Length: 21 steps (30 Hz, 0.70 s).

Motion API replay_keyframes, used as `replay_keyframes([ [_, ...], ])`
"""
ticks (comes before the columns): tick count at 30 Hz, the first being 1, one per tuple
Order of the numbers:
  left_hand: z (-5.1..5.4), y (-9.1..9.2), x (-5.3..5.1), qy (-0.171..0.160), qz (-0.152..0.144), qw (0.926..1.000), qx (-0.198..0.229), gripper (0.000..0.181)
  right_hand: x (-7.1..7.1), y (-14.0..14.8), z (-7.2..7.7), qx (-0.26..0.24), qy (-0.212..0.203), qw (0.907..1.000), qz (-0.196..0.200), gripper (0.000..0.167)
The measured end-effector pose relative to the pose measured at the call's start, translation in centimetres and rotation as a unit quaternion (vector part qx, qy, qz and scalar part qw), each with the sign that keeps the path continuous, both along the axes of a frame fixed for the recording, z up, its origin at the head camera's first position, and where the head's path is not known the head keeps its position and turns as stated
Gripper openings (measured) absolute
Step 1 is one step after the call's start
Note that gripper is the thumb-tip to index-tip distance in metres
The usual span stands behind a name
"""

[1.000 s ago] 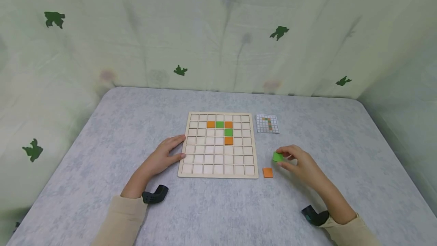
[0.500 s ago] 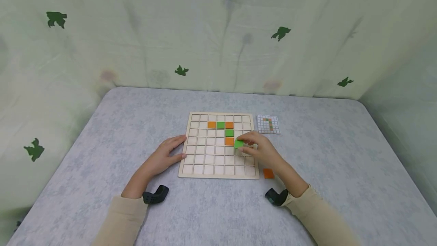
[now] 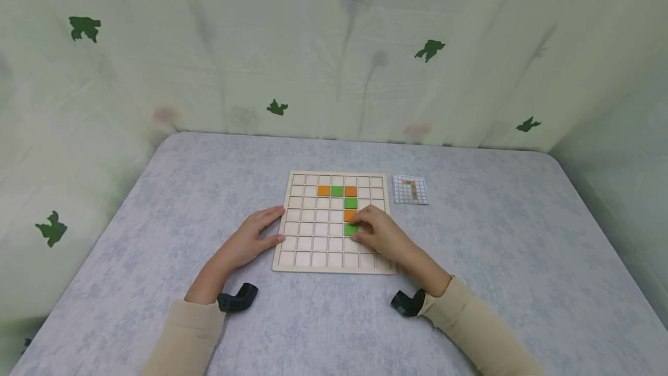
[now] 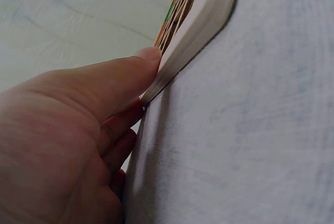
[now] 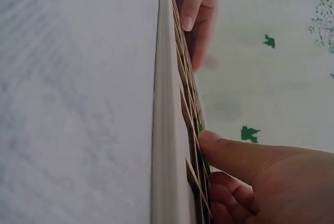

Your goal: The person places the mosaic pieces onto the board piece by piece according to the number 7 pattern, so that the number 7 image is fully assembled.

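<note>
A wooden grid board lies flat on the table. My left hand rests at its left edge, thumb and fingers extended against the rim; in the left wrist view the thumb touches the board's side. Over the right half of the grid, my right hand pinches a green square tile between thumb and fingers. That tile sits at a cell just below an orange tile, which the fingers partly cover. Above them, a green tile and a row of orange, green and orange tiles fill other cells.
A small printed pattern card lies right of the board's upper corner. Only a sliver of a loose orange tile shows beside my right forearm. Bands with black devices are on both wrists. A pale curtain hangs behind the table.
My right hand has carried the green tile leftward from the table beside the board to the cell under the lower orange tile. My left hand has stayed at the board's edge.
</note>
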State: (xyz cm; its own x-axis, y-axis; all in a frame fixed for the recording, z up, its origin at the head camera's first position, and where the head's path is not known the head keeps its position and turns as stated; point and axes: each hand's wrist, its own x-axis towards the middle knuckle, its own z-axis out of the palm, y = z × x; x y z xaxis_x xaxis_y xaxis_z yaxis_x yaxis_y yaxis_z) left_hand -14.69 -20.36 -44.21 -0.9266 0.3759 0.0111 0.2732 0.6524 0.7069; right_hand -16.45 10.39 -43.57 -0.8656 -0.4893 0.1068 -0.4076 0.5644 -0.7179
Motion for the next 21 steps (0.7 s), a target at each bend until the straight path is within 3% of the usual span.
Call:
replay_keyframes([
  [9, -0.2, 0.1, -0.1, 0.003, -0.002, 1.0, 0.005, 0.065, 0.6, 1.9, 2.0, -0.031, -0.015, 0.9994, 0.007, 0.042],
  [15, -0.3, 0.0, -0.2, 0.003, 0.0, 1.0, 0.002, 0.064, 2.4, 4.9, 3.5, -0.024, 0.027, 0.9994, -0.002, 0.047],
  [21, -0.2, -0.1, -0.3, 0.002, -0.003, 1.0, 0.001, 0.065, 4.4, 8.0, 3.2, -0.016, 0.031, 0.9993, -0.008, 0.05],
])
